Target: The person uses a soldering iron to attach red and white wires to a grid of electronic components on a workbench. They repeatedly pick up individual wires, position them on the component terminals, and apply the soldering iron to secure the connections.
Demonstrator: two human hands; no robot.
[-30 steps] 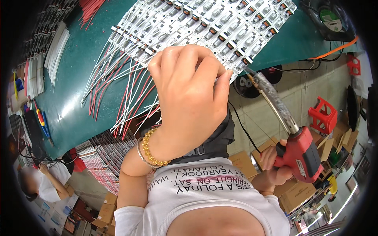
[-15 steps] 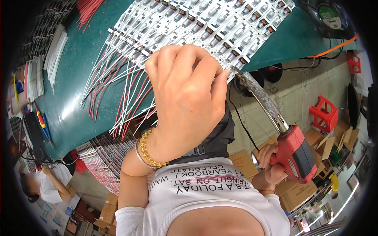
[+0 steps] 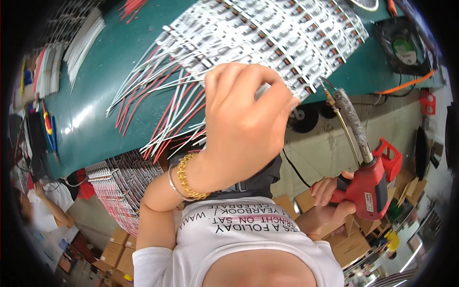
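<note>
LED strips (image 3: pixel 277 33) lie fanned side by side on the green table (image 3: pixel 91 115), their near ends at the table's front edge, each trailing red and white wires (image 3: pixel 158 110) toward the person's left. Left hand (image 3: pixel 244 124) sits over the near ends of the strips, fingers curled down and closed; it appears to pin a strip or wire against the table, but what is under the fingertips is hidden, so cannot tell exactly what it grips. Right hand (image 3: pixel 334 196) is closed around the red soldering gun (image 3: pixel 368 182), held off the table to the right of the strips; its long barrel slants up so the tip (image 3: pixel 327 88) is just beside the rightmost strip ends at the table edge. Judgement: good work here calls for holding the strip flat and still, bringing the tip onto one pad only, and keeping the left fingers clear of the hot barrel, which runs near them. Edges: strip ends lie right at the table's front edge, so little support beyond them. Room: open space right of the strips, below the table, for the gun; left of the strips the loose wires crowd the surface. A black fan (image 3: pixel 401 48) stands on the table right of the strips, an orange cable (image 3: pixel 406 85) in front of it.
</note>
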